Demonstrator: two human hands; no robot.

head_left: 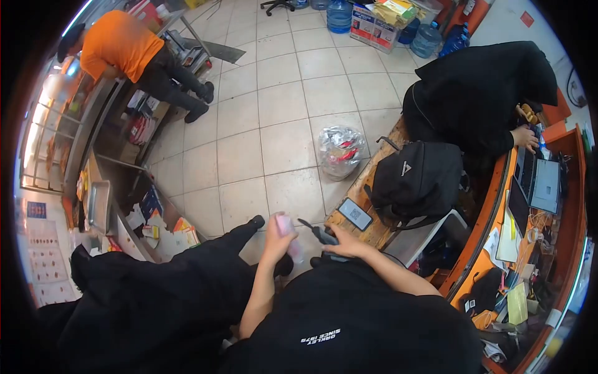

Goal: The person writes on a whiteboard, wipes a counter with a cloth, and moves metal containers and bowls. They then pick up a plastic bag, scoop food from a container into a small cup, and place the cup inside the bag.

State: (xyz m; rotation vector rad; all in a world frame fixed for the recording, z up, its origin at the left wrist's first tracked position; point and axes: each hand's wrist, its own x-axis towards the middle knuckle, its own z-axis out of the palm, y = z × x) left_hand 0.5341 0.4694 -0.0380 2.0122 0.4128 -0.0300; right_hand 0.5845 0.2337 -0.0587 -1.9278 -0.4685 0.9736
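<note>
Two hands up front. Left hand [276, 242] wraps a pink cylinder [285, 224]. Right hand [346, 247] grips a black handset [321, 233], just right of the cylinder. Phone [355, 214] lies just beyond the right hand.

I'm in a small shop, orange service counter [493, 212] at right, glass display case [55, 128] upper left, water jugs [339, 14] at top

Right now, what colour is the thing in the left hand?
Pink. The thing in the left hand shows best in the head view.
</note>
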